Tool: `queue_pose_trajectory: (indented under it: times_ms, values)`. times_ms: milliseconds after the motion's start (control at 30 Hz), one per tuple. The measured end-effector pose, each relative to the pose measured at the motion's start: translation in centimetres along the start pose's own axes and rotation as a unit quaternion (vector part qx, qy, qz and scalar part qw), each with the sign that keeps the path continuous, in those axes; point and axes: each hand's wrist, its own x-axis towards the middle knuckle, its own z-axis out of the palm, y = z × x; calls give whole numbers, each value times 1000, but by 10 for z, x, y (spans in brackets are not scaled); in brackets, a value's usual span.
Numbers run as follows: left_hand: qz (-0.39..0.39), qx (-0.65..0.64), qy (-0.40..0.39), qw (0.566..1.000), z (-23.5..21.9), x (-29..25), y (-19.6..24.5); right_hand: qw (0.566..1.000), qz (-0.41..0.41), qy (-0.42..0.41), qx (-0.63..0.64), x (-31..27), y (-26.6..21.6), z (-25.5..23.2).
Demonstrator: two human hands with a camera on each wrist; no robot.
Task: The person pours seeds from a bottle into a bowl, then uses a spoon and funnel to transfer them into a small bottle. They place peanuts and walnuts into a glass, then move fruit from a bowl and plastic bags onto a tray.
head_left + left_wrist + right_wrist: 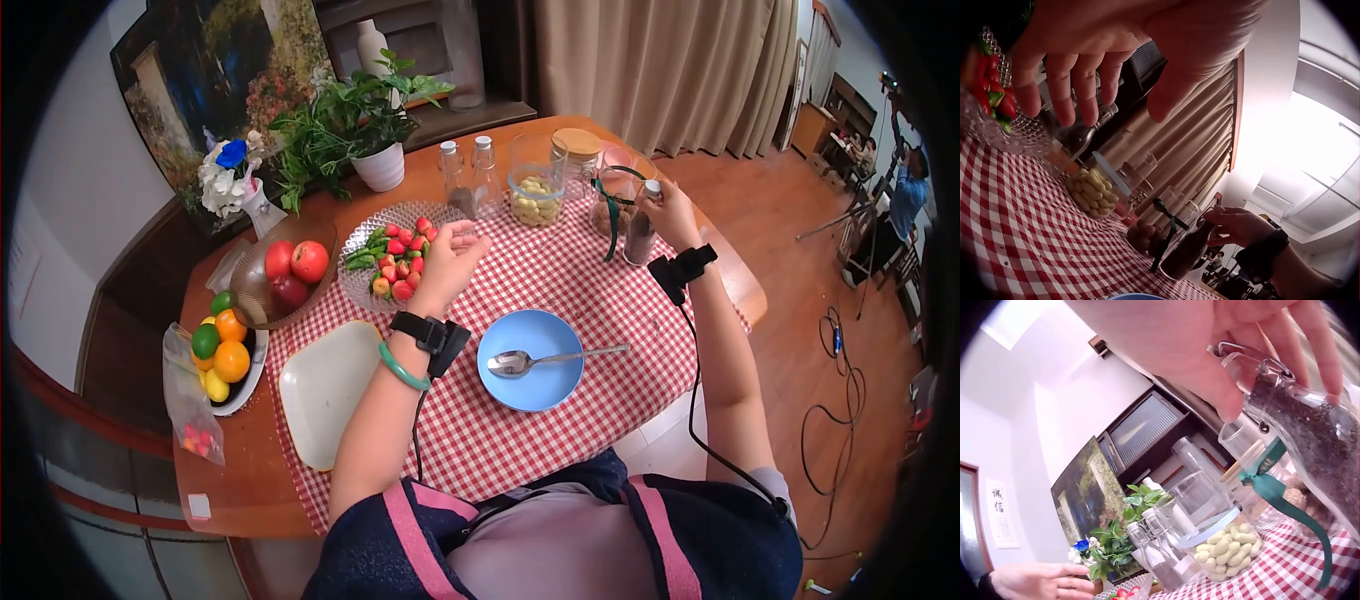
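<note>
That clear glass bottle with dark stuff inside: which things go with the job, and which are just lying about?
Part of the job, it seems:
Clear glass bottle with dark contents
Right hand, gripping its top

Just lying about, probably:
Round blue bowl
Shiny metal spoon across it
White rectangular tray
Green leafy plant

Head view: beige curtain, 1 o'clock; painting, 10 o'clock; pale wall, 9 o'clock; reddish-brown floor, 3 o'clock. Left wrist view: bright light, 3 o'clock.
</note>
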Motion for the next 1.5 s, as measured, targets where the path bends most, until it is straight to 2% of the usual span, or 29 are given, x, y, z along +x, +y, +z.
queue_pose_trajectory:
  times_ms: [133, 333, 433, 533, 633, 733, 833, 933, 967, 1067, 1133, 1200, 1267, 1367, 1500]
  values:
    - [2, -13, -4, 1000, -2, 0, -5, 1000, 20, 5, 9, 2, 12, 5]
    - [-3, 35, -13, 999, -1, -5, -5, 1000, 28, -8, -2, 5, 16, 1]
    - [-2, 86, -57, 995, -4, -3, -14, 999, 30, 1, -21, 3, 13, -4]
    - [-31, 174, -145, 974, -4, -11, -10, 1000, 18, 17, -16, 2, 16, -5]
    - [-47, 195, -213, 956, 0, -13, -20, 1000, 13, 24, -12, -4, 0, -13]
    - [-54, 217, -268, 937, 6, -21, -12, 984, -75, 134, -91, -8, -12, -14]
    - [-43, 273, -281, 919, 9, -23, -14, 977, -136, 158, -54, -17, -41, -22]
    - [-72, 267, -286, 917, 13, -24, -13, 987, -146, 47, 45, -31, -70, -33]
    - [-70, 269, -288, 917, 13, -25, -11, 991, -58, -41, 110, -40, -87, -39]
    - [-53, 279, -292, 913, 12, -29, -9, 974, -145, -118, 127, -50, -80, -22]
    - [-25, 292, -301, 907, 10, -30, -18, 957, -160, -209, 120, -62, -85, -18]
    - [-34, 291, -299, 908, 10, -30, -21, 926, -182, -318, 89, -74, -82, -11]
    - [-34, 291, -296, 909, 12, -28, -24, 897, -207, -385, 68, -86, -82, -2]
    - [-43, 279, -273, 920, 13, -28, -25, 881, -187, -434, 26, -97, -95, -6]
    - [-76, 219, -220, 947, 29, -31, -16, 906, -194, -373, 40, -94, -93, -2]
